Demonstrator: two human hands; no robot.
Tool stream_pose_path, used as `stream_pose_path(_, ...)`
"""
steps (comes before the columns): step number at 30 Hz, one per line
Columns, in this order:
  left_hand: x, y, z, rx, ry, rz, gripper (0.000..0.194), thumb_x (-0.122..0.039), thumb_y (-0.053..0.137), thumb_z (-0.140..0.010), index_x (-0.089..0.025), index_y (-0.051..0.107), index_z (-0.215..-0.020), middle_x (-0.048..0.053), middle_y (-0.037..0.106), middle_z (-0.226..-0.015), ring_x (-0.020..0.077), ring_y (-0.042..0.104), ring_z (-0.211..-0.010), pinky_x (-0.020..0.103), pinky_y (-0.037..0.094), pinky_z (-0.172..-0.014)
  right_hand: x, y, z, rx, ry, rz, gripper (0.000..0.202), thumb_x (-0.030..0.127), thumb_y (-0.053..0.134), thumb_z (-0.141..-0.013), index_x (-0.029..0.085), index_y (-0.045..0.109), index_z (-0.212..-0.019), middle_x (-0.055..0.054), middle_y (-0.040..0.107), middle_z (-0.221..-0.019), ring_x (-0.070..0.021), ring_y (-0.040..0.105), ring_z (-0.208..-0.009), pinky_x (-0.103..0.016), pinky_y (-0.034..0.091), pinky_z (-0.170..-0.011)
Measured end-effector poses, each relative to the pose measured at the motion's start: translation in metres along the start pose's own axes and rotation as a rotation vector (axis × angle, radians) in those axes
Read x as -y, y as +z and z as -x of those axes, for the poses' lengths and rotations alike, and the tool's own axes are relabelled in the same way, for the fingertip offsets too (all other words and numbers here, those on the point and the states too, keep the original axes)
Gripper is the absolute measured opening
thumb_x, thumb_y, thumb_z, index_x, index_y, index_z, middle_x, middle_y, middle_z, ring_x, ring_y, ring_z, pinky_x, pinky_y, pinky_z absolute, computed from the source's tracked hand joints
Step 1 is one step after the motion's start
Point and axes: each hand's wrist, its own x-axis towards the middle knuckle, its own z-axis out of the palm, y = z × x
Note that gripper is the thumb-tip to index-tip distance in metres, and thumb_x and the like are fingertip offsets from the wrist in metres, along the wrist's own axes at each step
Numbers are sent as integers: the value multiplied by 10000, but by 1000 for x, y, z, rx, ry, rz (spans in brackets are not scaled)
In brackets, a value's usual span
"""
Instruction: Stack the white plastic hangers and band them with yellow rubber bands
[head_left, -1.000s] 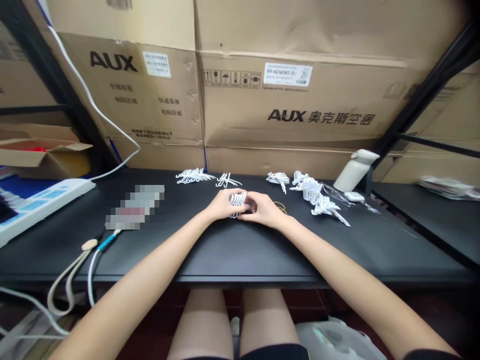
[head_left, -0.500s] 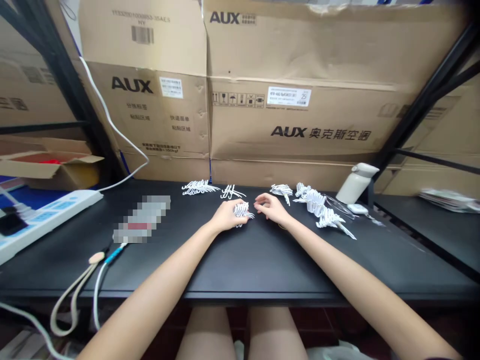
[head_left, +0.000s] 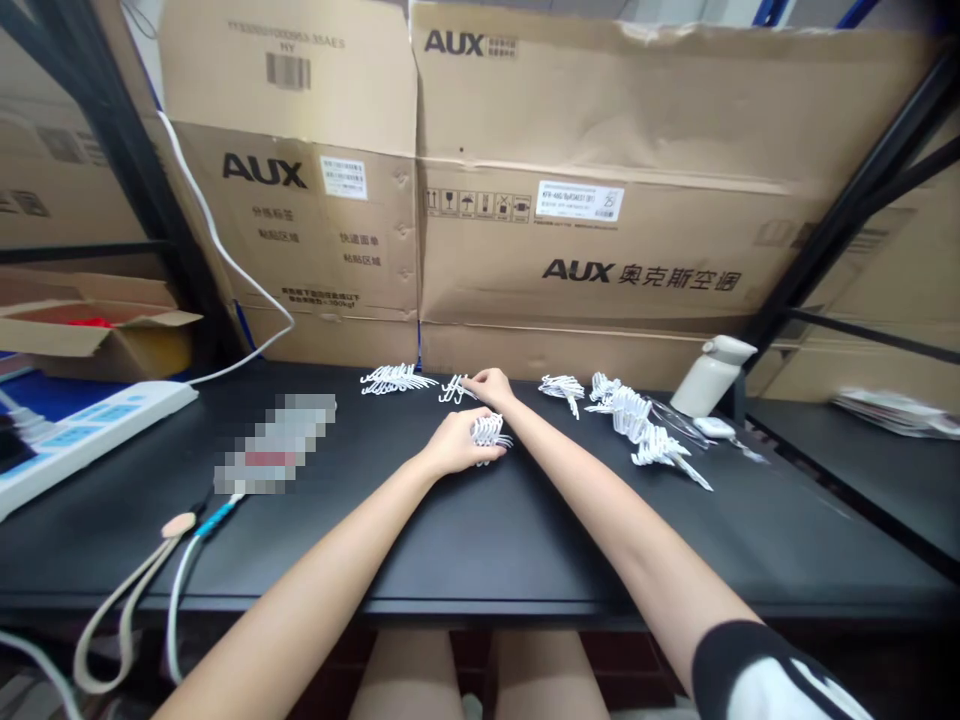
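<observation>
My left hand (head_left: 459,440) is closed around a bundle of white hooks (head_left: 487,432), held just above the black table; their curved ends stick out past my fingers. Beyond it, my right hand (head_left: 489,385) reaches across, thumb and fingertips pinched at the right end of a small loose group of white hooks (head_left: 453,388). The fingertips partly cover the hook they grip. Left of that group lies a larger pile of white hooks (head_left: 396,378). To the right sit another small pile (head_left: 561,388) and a long row of nested hooks (head_left: 634,412).
A cream bottle (head_left: 712,375) and a small white case (head_left: 714,428) stand at the right. A blurred-out object (head_left: 277,445) with a cable and strap lies left, near a white power strip (head_left: 97,440). Cardboard (head_left: 480,300) walls the table's back; an open box (head_left: 97,330) is far left.
My right hand has moved left and away from me, from beside the held bundle to the small hook group. My left hand keeps its bundle nearly in place.
</observation>
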Motion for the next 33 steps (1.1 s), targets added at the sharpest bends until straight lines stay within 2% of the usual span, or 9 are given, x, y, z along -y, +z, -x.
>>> stream_pose_path(4, 1, 0, -1, -11, 29, -55, 384, -394, 723, -617, -162, 638, -911, 24, 645, -741, 177, 557, -655, 276, 422, -621, -1, 3, -11, 19, 84, 48, 211, 331, 623, -656, 145, 677, -573, -66, 653, -622, -185, 609, -661, -236, 402, -569)
stream_pose_path(9, 1, 0, -1, -13, 5, -60, 430, -425, 727, -615, -165, 634, -945, 23, 652, -764, 179, 573, -681, 275, 438, -639, -23, -14, -10, -19, 116, 34, 202, 306, 602, -654, 139, 665, -560, -81, 643, -600, -189, 600, -616, -245, 388, -533)
stream_pose_path(13, 1, 0, -2, -9, -8, -26, 445, -431, 734, -604, -159, 637, -943, 22, 654, -768, 176, 577, -684, 271, 443, -641, -32, -35, 9, -93, 74, -17, 213, 318, 580, -691, 133, 671, -638, -77, 657, -655, -185, 599, -649, -247, 407, -566)
stream_pose_path(17, 3, -2, -3, 5, 1, 47, 459, -442, 745, -591, -144, 642, -925, 37, 662, -819, 181, 593, -732, 272, 452, -677, -30, -55, 45, -128, -57, -129, 278, 407, 531, -757, 160, 657, -771, -41, 675, -784, -147, 593, -677, -227, 439, -597)
stream_pose_path(19, 3, -3, -4, 25, 15, 59, 453, -453, 739, -599, -146, 641, -917, 35, 660, -830, 178, 591, -743, 268, 449, -688, -30, -64, 65, -104, -105, -303, 296, 439, 560, -747, 152, 627, -775, -52, 661, -764, -127, 561, -597, -221, 425, -524)
stream_pose_path(23, 1, -4, -3, 64, 37, 53, 410, -432, 732, -611, -153, 633, -895, 23, 641, -817, 168, 571, -734, 260, 434, -677, -34, -77, 96, 48, -46, -488, 289, 447, 595, -743, 160, 564, -759, -81, 665, -868, -89, 512, -524, -191, 344, -391)
stream_pose_path(28, -4, -5, -1, 49, 54, 2, 361, -402, 732, -606, -152, 610, -835, -9, 587, -732, 134, 507, -648, 239, 388, -605, -33, -79, 109, 170, -77, -476, 352, 487, 667, -692, 145, 590, -730, 19, 516, -540, -67, 417, -433, -194, 314, -377)
stream_pose_path(31, -5, -6, -1, 70, 61, -1, 356, -422, 730, -607, -158, 604, -811, -20, 574, -714, 126, 493, -634, 233, 375, -591, -32, -77, 109, 252, -112, -532, 377, 499, 700, -646, 142, 587, -685, -21, 582, -659, -86, 490, -517, -204, 384, -411)
stream_pose_path(33, -6, -7, -1, 69, 66, -13, 363, -428, 736, -602, -160, 606, -809, -19, 575, -718, 129, 498, -642, 234, 377, -596, -34, -76, 109, 241, -111, -558, 372, 488, 717, -624, 140, 596, -679, -45, 610, -739, -98, 515, -572, -211, 419, -437)
